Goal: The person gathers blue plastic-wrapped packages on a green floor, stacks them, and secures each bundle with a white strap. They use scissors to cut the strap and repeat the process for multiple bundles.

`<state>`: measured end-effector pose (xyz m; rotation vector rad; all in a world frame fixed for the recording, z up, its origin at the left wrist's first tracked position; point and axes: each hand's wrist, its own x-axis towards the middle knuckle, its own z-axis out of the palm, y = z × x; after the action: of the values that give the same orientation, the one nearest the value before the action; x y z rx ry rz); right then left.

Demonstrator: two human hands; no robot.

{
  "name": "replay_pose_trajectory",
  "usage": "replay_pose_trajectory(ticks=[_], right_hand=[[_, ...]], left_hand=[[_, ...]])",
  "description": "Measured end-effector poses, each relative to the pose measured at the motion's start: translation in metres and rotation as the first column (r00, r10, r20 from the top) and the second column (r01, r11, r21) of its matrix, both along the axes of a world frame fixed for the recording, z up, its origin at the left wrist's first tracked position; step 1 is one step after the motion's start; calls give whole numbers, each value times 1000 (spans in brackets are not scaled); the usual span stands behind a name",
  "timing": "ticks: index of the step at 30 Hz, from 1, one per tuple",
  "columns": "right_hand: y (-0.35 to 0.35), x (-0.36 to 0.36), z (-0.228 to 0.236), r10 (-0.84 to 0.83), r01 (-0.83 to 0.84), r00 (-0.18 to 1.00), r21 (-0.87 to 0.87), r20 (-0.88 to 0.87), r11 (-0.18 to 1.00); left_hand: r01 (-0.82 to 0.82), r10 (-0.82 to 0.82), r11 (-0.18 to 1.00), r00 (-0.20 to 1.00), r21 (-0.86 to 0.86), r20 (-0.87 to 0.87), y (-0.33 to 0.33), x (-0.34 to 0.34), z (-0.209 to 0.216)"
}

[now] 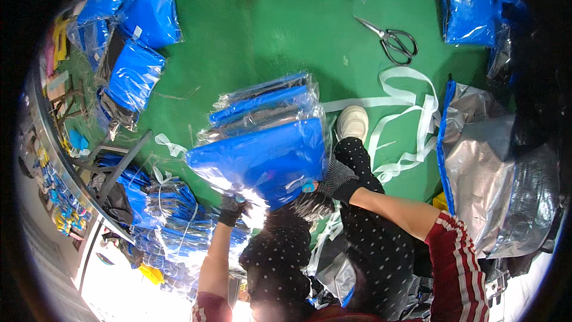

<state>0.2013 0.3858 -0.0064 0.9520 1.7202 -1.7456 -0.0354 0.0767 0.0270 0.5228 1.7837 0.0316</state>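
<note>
A stack of folded blue pieces in clear plastic wrap is held up in front of my knees, its layers fanned out at the far side. My left hand, in a dark glove, is closed on the near left edge of the stack. At its near right edge my right hand, in a dotted dark glove with a blue fingertip showing, is closed on it too. Parts of the fingers of both hands are hidden by the stack and by glare off the plastic.
Black-handled scissors and loose white strapping lie on the green floor. Wrapped blue packages lie far left; tied bundles sit near left, beside a metal-edged table. A silver blue-edged bag stands right.
</note>
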Motion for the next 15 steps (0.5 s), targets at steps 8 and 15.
replay_pose_trajectory(ticks=[8,15], right_hand=[[25,-3,-2,340,-340,940,-53,1,939],[20,-75,54,-522,533,846,236,-112,813]], left_hand=[[474,-473,859,879,-195,52,58,-25,29],[-615,855,433,512,659,-85,175,-30,62]])
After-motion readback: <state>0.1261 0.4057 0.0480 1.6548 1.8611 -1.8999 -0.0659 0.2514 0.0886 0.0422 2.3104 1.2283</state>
